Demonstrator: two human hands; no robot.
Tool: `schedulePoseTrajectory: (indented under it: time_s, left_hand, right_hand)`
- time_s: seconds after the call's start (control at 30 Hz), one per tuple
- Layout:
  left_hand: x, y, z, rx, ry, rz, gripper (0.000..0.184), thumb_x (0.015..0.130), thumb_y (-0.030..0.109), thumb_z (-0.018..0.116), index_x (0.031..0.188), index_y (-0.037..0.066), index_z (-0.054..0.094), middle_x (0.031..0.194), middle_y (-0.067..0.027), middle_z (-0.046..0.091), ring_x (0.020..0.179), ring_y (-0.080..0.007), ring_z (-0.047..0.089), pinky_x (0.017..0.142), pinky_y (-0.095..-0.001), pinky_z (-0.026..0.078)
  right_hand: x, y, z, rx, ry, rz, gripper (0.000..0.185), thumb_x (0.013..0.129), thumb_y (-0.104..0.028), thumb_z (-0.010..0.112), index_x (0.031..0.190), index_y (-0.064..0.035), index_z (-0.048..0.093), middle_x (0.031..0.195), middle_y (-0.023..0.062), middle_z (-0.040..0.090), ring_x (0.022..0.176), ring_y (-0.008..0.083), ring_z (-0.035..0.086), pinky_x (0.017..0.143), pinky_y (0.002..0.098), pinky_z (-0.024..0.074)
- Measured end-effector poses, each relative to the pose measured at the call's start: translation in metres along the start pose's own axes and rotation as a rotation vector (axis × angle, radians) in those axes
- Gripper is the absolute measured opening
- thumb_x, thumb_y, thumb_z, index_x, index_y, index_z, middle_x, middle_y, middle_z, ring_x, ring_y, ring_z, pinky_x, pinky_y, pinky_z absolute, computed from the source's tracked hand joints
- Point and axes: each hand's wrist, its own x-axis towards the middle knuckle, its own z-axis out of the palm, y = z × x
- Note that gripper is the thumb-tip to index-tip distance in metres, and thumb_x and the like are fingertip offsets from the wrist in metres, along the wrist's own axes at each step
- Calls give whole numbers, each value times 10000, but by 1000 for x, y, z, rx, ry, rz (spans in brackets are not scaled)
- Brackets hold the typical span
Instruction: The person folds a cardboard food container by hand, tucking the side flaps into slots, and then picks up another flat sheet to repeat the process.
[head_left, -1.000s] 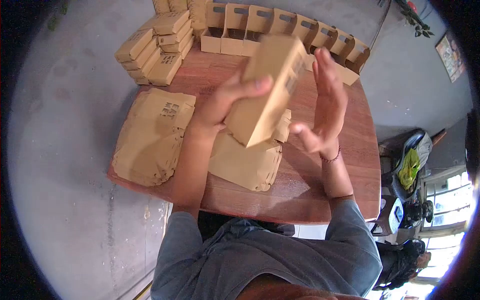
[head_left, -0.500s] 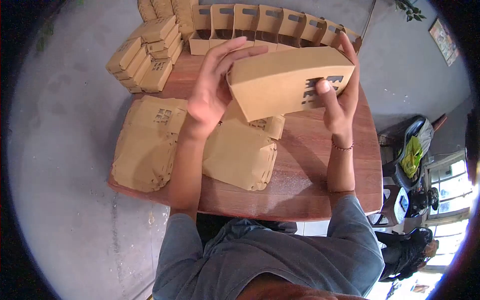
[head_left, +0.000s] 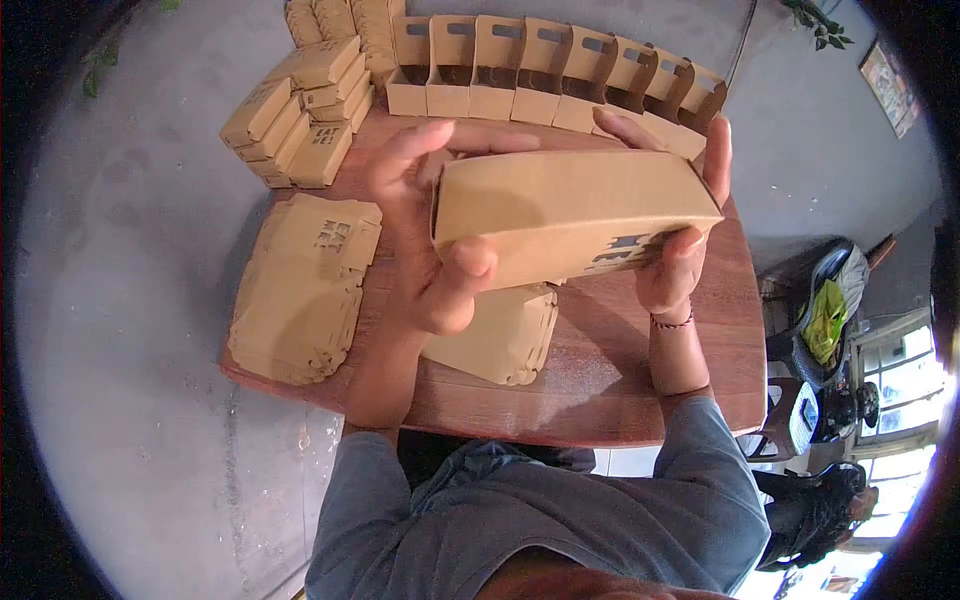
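A folded brown cardboard box [head_left: 570, 205] with cut-out lettering is held up above the wooden table. My left hand [head_left: 425, 230] grips its left end, thumb on the near side and fingers over the far edge. At the right end my right hand [head_left: 685, 240] holds it, with the thumb over the lettering. Beneath the box lies a stack of flat cardboard blanks [head_left: 495, 335], partly hidden by the box and my left hand. Another stack of flat blanks [head_left: 305, 290], marked "EAT ME!", lies at the table's left side.
Closed boxes [head_left: 325, 150] are piled at the back left of the wooden table [head_left: 620, 350]. A curved row of open carriers with handle holes [head_left: 545, 75] lines the back edge. A chair with a yellow-green bag [head_left: 825, 320] stands at the right, near a stool [head_left: 795, 420].
The box has turned from steeply tilted to nearly level. My right hand, open and apart from it a second ago, now holds its right end; my left hand has shifted to the left end.
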Motion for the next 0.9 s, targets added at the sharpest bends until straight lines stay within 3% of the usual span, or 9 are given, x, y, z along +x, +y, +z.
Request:
schedulePoseTrajectory:
  time_s: [0.1, 0.23, 0.37, 0.47, 0.57, 0.63, 0.7, 0.9]
  left_hand:
    - [3, 2, -10, 78, -91, -53, 432, 992, 386, 505, 1184, 8, 420, 1203, -254, 517, 1091, -255, 545, 935, -374, 451]
    - [1, -1, -7, 9, -10, -162, 395, 1011, 376, 456, 1144, 3, 458, 1209, -231, 521, 1110, -237, 529, 945, -368, 443]
    - [3, -3, -6, 14, 68, -354, 411, 1027, 404, 423, 1130, 9, 471, 1211, -165, 536, 1105, -185, 523, 944, -341, 440]
    - [5, -2, -7, -7, 138, -500, 426, 1036, 431, 401, 1123, 22, 483, 1174, -124, 564, 1054, -154, 546, 924, -317, 450]
    - [9, -1, -9, -24, 184, -625, 437, 1037, 453, 395, 1114, 37, 504, 1113, -97, 596, 999, -138, 572, 902, -301, 463]
    - [10, 0, -9, -26, 206, -689, 444, 1035, 465, 395, 1107, 44, 518, 1076, -88, 613, 972, -135, 585, 891, -296, 469]
    - [10, 2, -8, -75, 227, -731, 446, 1035, 466, 392, 1084, 50, 547, 1035, -79, 627, 960, -132, 595, 886, -293, 473]
    - [7, 1, -9, -84, 222, -733, 465, 1041, 469, 371, 1101, 54, 574, 1045, -67, 630, 977, -125, 594, 908, -288, 465]
  right_hand:
    - [-1, 6, 0, 91, -38, -11, 633, 990, -536, 426, 1416, -94, 269, 1342, 312, 484, 1186, 321, 551, 1003, 441, 446]
    - [0, 8, -3, 174, -87, 95, 485, 1012, -440, 404, 1319, -71, 336, 1359, 279, 468, 1221, 313, 525, 999, 416, 457]
    - [1, 5, -3, 210, -74, 246, 483, 1011, -411, 398, 1322, -47, 333, 1366, 252, 470, 1226, 294, 511, 1012, 401, 441]
    - [1, 6, 0, 164, 7, 421, 527, 1017, -434, 365, 1370, -43, 346, 1277, 152, 513, 1191, 221, 507, 1034, 367, 401]
    - [8, 4, -2, 190, -45, 431, 538, 1022, -462, 325, 1378, -60, 356, 1241, 120, 515, 1183, 206, 509, 1026, 361, 411]
    - [6, 9, -7, 190, -76, 455, 545, 1023, -483, 290, 1372, -71, 359, 1300, 129, 506, 1223, 218, 496, 1037, 372, 411]
    - [6, 12, -7, 410, -101, 482, 554, 1014, -500, 310, 1364, -73, 350, 1399, 175, 444, 1282, 258, 466, 1057, 394, 403]
    - [3, 19, -7, 293, -132, 377, 630, 981, -552, 380, 1356, -49, 323, 1502, 242, 300, 1322, 323, 429, 1082, 424, 378]
